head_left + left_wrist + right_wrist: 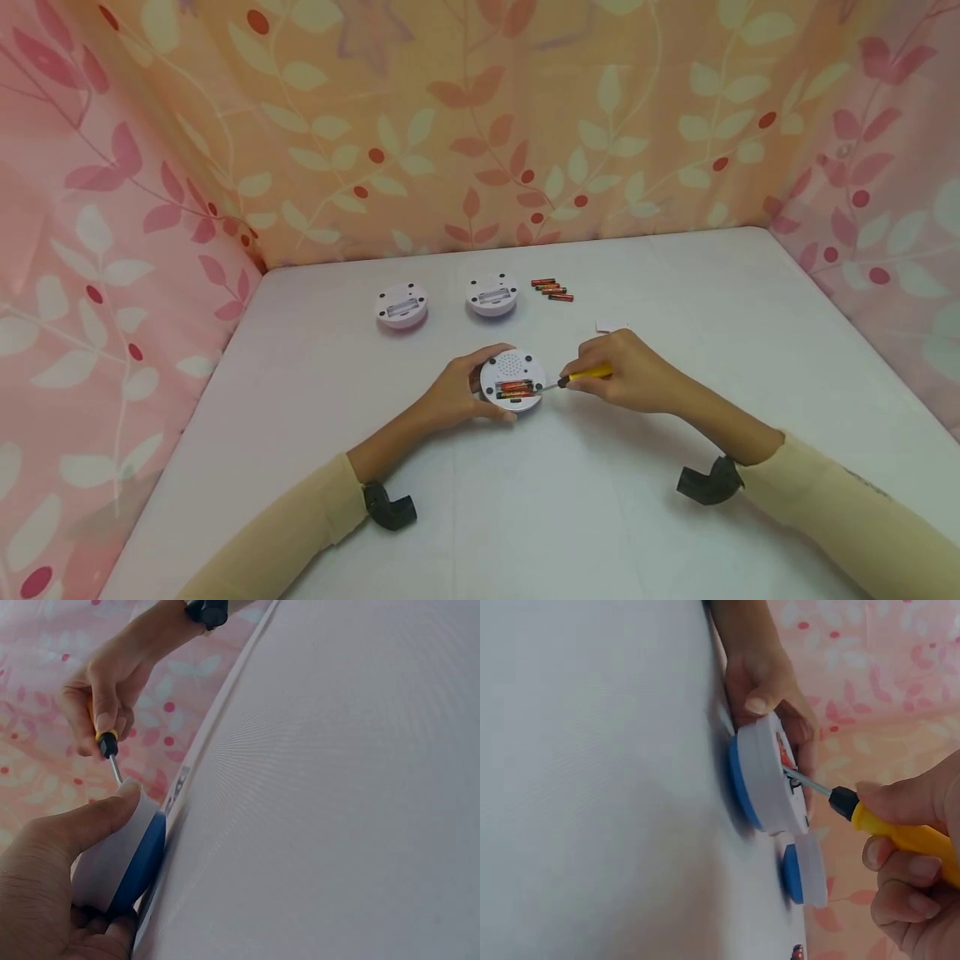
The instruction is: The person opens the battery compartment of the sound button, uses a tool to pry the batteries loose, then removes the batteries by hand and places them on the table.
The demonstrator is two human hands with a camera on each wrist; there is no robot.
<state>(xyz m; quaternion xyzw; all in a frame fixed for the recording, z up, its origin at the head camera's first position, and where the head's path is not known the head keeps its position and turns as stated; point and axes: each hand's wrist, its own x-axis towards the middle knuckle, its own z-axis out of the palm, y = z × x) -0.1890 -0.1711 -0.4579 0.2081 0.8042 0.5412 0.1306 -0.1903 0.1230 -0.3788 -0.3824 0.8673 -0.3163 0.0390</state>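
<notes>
My left hand [453,392] grips a round white device [512,363] with a blue lower part, thumb and fingers around its rim. Its underside faces up, showing speaker holes, dark feet and an uncovered battery compartment. Red and black batteries [515,389] lie side by side in that compartment. In my right hand [626,371] is a screwdriver [900,838] with a yellow handle and black collar. The metal shaft slants down to the device, its tip right at the compartment's edge in the right wrist view.
Two similar round devices, one at left [402,306] and one nearer the middle [492,294], lie upside down with bare battery compartments. Several loose batteries [551,288] sit to their right. A small white piece [611,326] lies behind my right hand. Patterned curtains [480,125] enclose the table [322,375].
</notes>
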